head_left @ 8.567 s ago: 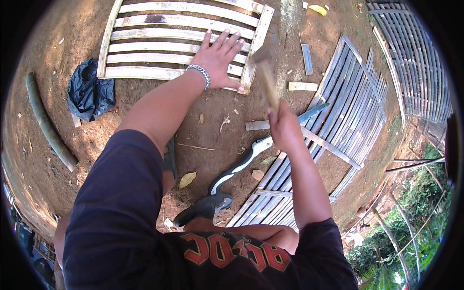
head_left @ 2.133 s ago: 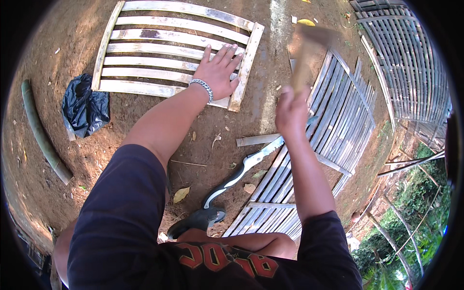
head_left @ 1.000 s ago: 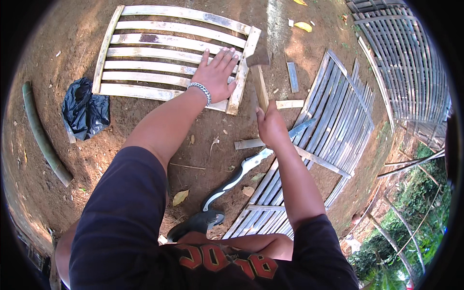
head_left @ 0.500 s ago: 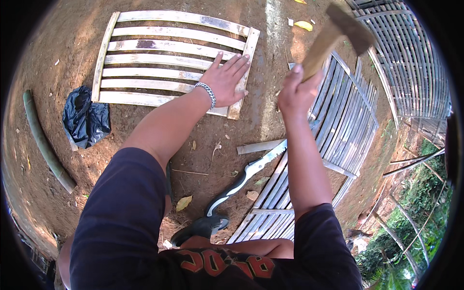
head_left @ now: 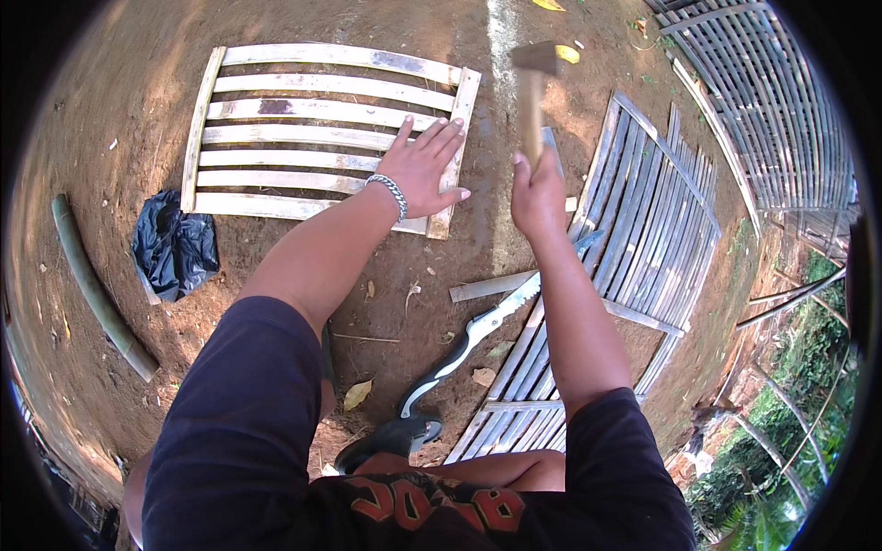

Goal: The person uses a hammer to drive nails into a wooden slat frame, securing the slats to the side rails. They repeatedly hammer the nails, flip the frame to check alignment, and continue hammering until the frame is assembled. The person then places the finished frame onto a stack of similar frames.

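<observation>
My left hand (head_left: 423, 173), with a chain bracelet on the wrist, lies flat with fingers spread on the right end of a pale bamboo slat panel (head_left: 303, 111). Its fingertips reach the panel's right crosspiece (head_left: 459, 119). My right hand (head_left: 540, 197) is closed around the wooden handle of a hammer (head_left: 531, 115). The dark, blocky hammer head is raised to the right of the panel and slightly blurred by motion. Below the hands, a pruning saw (head_left: 487, 321) with a white and black handle rests on the ground. My right forearm covers part of its blade.
A grey bamboo slat panel (head_left: 643, 202) lies to the right, with another slatted bamboo panel (head_left: 763, 101) at the far right. A short slat (head_left: 491, 286) lies by the saw. To the left are a black plastic bag (head_left: 175, 246) and a curved bamboo piece (head_left: 96, 289).
My right hand has swung the hammer to the left, toward the slat panel, and its head now points up and away. My left hand stays on the panel. The view has shifted slightly.
</observation>
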Demonstrator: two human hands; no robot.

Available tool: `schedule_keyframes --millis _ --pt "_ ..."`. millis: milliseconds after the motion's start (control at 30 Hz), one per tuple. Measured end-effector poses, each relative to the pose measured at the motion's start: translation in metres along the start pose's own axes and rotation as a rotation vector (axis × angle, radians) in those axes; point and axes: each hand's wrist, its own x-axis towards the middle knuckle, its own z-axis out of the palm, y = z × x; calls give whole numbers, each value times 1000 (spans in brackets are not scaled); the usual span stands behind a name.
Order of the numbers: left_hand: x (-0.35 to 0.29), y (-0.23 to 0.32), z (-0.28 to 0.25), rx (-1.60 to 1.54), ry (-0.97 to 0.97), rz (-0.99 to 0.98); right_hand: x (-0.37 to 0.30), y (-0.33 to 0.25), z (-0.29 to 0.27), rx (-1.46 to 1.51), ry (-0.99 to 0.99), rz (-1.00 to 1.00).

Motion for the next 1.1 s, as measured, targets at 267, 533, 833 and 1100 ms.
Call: schedule_keyframes --millis 267,533,833,1100 --pt "-6 -11 4 -97 170 -81 -106 42 49 377 3 236" --pt "-36 -42 3 -10 194 -40 -176 43 71 585 -63 295" --pt "-42 -31 5 17 233 -56 -198 48 73 603 -54 265" --pt "-52 -24 13 -30 273 -45 -197 50 68 575 -73 245"
